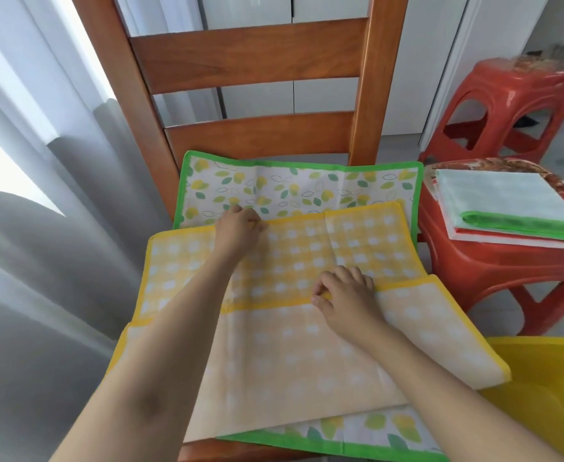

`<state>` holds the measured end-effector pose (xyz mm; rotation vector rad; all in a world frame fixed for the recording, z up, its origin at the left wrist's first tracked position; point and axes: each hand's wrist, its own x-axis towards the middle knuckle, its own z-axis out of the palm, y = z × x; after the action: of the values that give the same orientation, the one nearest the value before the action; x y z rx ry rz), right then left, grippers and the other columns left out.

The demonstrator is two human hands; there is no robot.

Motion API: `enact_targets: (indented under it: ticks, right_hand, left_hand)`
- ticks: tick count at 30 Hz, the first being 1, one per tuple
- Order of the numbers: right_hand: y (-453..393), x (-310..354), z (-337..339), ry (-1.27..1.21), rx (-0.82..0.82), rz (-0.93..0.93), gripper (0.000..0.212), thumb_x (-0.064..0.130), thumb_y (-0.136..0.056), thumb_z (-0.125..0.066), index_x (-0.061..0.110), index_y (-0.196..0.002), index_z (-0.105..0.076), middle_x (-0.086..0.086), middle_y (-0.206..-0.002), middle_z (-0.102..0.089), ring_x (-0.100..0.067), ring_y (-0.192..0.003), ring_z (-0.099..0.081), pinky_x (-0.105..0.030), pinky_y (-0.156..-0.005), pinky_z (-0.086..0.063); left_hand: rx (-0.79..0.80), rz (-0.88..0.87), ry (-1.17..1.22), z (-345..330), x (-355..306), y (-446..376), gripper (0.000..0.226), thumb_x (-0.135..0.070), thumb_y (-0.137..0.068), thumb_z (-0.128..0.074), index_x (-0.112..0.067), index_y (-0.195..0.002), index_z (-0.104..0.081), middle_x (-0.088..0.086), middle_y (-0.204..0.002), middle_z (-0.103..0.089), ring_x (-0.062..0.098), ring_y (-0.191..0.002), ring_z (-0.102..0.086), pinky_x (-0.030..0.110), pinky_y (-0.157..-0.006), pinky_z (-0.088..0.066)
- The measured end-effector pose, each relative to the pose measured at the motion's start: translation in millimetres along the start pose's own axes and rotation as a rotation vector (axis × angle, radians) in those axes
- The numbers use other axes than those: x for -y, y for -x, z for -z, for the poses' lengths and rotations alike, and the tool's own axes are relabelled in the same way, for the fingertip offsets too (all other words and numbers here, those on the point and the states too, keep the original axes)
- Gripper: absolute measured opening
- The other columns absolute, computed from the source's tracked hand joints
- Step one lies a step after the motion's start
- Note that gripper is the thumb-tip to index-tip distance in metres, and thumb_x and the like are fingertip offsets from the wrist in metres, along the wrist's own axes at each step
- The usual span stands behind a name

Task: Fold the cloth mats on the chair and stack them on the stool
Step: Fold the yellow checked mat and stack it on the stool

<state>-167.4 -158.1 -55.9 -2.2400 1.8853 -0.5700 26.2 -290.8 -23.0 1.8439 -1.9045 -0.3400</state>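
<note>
A yellow checked cloth mat (307, 255) lies on the wooden chair (250, 61), its near half folded up so the pale back side (290, 361) shows. My left hand (239, 230) pinches the mat's far yellow edge. My right hand (344, 295) pinches the folded-over yellow edge near the middle. Under it lies a green-edged mat (290, 188) with a lemon and leaf print. To the right, a red plastic stool (494, 271) carries a stack of folded mats (504, 205), a green-edged one on top.
A second red stool (507, 105) stands behind the first with something in plastic on it. Grey and white curtains (40, 228) hang at the left. A yellow surface (547, 388) shows at the lower right. White cabinet doors are behind the chair.
</note>
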Motion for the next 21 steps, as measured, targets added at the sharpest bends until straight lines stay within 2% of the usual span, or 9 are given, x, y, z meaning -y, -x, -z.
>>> enact_targets:
  ticks: [3,5,7,10,13,16,21]
  right_hand:
    - [2.5,5.4,5.7,-0.059,-0.043,0.041,0.015,0.031,-0.082,-0.060,0.019,-0.090,-0.063,0.001,-0.099,-0.058,-0.026,-0.104,-0.048,-0.032,-0.082,-0.026]
    - [4.9,10.6,13.9,-0.075,-0.143,0.101,0.017,0.032,-0.076,-0.058,0.018,-0.083,-0.065,0.001,-0.088,-0.062,-0.027,-0.092,-0.054,-0.029,-0.076,-0.025]
    - [7.9,21.0,32.5,-0.092,-0.283,0.144,0.022,0.034,-0.078,-0.052,0.018,-0.084,-0.066,0.002,-0.086,-0.063,-0.019,-0.089,-0.047,-0.026,-0.074,-0.026]
    - [18.4,35.4,64.2,-0.122,-0.461,0.195,0.028,0.034,-0.083,-0.049,0.017,-0.098,-0.066,0.000,-0.099,-0.063,-0.017,-0.096,-0.042,-0.027,-0.082,-0.028]
    - [32.6,39.2,86.0,-0.108,-0.532,0.233,0.033,0.035,-0.089,-0.046,0.020,-0.112,-0.064,0.000,-0.118,-0.061,-0.019,-0.112,-0.042,-0.031,-0.094,-0.027]
    - [43.9,36.6,93.4,-0.077,-0.490,0.247,0.034,0.037,-0.089,-0.043,0.023,-0.110,-0.066,0.003,-0.120,-0.062,-0.018,-0.117,-0.039,-0.034,-0.098,-0.022]
    - [72.3,30.7,79.7,-0.053,-0.206,0.306,0.039,0.052,-0.082,-0.041,0.032,-0.092,-0.072,0.015,-0.094,-0.070,-0.014,-0.102,-0.052,-0.028,-0.091,-0.019]
  left_hand:
    - [-0.043,-0.021,0.040,30.4,-13.3,15.2,0.021,-0.040,-0.086,-0.064,-0.020,-0.090,-0.069,-0.001,-0.100,-0.067,0.021,-0.097,-0.058,0.035,-0.089,-0.034]
    - [-0.056,-0.042,0.065,53.1,-25.0,31.8,0.023,-0.042,-0.083,-0.067,-0.020,-0.087,-0.070,-0.002,-0.097,-0.071,0.019,-0.093,-0.061,0.037,-0.088,-0.040]
    - [-0.051,-0.062,0.069,72.8,-35.8,52.7,0.023,-0.043,-0.081,-0.068,-0.020,-0.085,-0.072,-0.003,-0.095,-0.072,0.017,-0.090,-0.062,0.037,-0.085,-0.043]
    - [-0.043,-0.064,0.045,94.4,-47.5,89.5,0.024,-0.044,-0.079,-0.070,-0.022,-0.085,-0.075,-0.004,-0.092,-0.073,0.017,-0.088,-0.064,0.035,-0.083,-0.046]
    - [-0.039,-0.047,0.025,106.7,-54.9,131.6,0.023,-0.046,-0.079,-0.069,-0.024,-0.085,-0.075,-0.008,-0.090,-0.072,0.016,-0.086,-0.064,0.033,-0.081,-0.045]
    - [0.001,-0.013,0.031,107.4,-58.9,173.0,0.021,-0.045,-0.079,-0.069,-0.026,-0.083,-0.075,-0.008,-0.091,-0.071,0.015,-0.085,-0.062,0.032,-0.079,-0.041]
    - [0.135,0.071,0.123,93.1,-47.8,219.8,0.017,-0.047,-0.077,-0.072,-0.030,-0.078,-0.075,-0.011,-0.082,-0.065,0.010,-0.080,-0.061,0.027,-0.068,-0.045]
